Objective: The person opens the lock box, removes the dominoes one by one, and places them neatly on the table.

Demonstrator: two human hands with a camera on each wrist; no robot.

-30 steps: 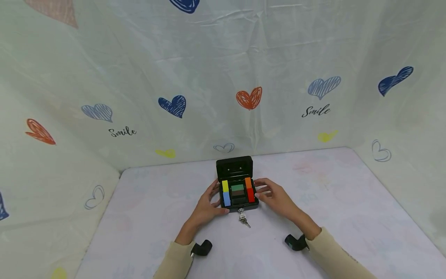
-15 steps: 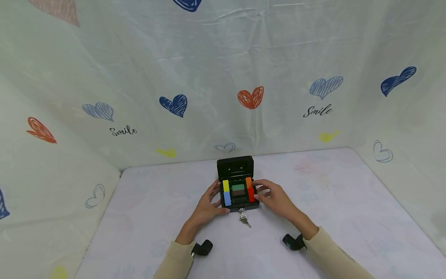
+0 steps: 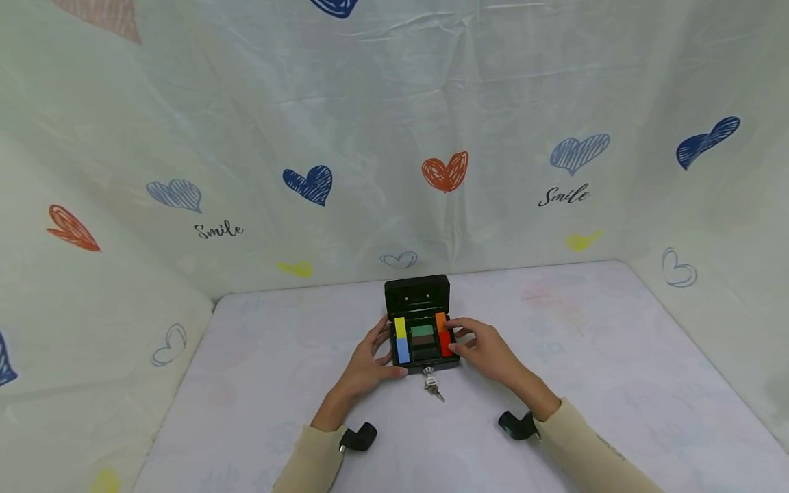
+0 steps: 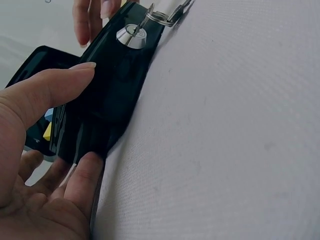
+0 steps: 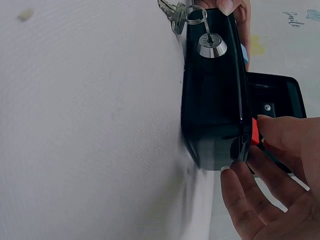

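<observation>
A black cash box (image 3: 420, 368) stands with its lid (image 3: 418, 294) raised. My left hand (image 3: 365, 370) holds its left front corner, thumb on the front wall and fingers along the side. Inside, a yellow block (image 3: 400, 327) and a blue block (image 3: 403, 350) line the left; an orange block (image 3: 440, 322) and a red block (image 3: 445, 344) line the right. Between them lie a green block (image 3: 422, 330) and a brown block (image 3: 423, 339). My right hand (image 3: 493, 352) touches the right row, thumb at red and index finger at orange; other fingertips are at the box's side.
Keys (image 5: 176, 15) hang on a ring from the silver lock (image 5: 212, 46) at the box's front. The box stands on a white-covered table (image 3: 290, 329), with a heart-printed curtain (image 3: 370, 123) behind. Black wrist cameras (image 3: 359, 437) sit below both hands.
My right hand has shifted slightly left, its index finger coming from the box's right side onto the orange block. The left hand keeps its hold, and the blocks show no clear movement.
</observation>
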